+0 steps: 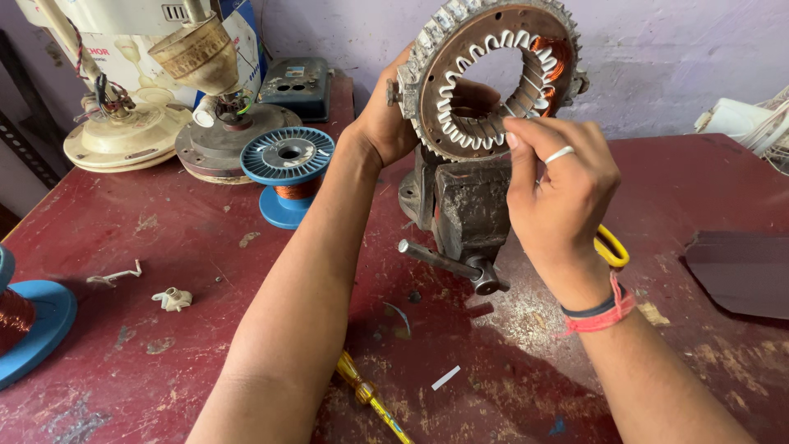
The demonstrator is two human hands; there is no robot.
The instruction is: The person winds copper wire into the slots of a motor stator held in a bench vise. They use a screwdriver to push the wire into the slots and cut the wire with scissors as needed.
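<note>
A: Item one, left to right?

B: Blue plastic spool of copper wire (288,168), upright on the scuffed maroon counter (164,247).

A: Main item?

B: Round laminated-steel stator ring (491,78), white slot liners, copper coil at right; stands on edge in the grey iron vise (464,205), bore facing the viewer. Left hand (386,123) grips its rim; right hand (559,185) pinches at the inner slots.
</note>
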